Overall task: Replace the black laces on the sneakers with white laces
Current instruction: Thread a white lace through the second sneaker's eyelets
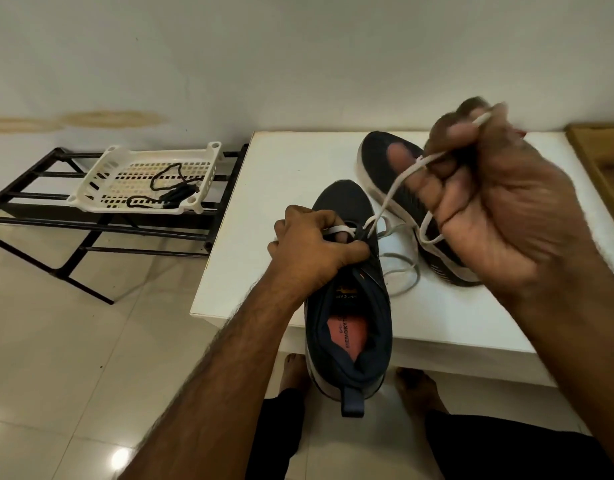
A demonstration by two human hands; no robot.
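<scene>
The near sneaker (pixel 350 306) is gripped by the left hand (pixel 316 244); the white lace (pixel 395 188) is pinched in the right hand (pixel 489 188). An eyelet could be skipped if pulled hastily.

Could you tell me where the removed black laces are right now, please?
In the head view, the black laces lie in the white plastic basket on the black metal rack, left of the white table.

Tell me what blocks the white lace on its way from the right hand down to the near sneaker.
Nothing visible. The white lace runs free through the air from the right hand to the near sneaker; the left hand holds that sneaker beside the lace.
</scene>
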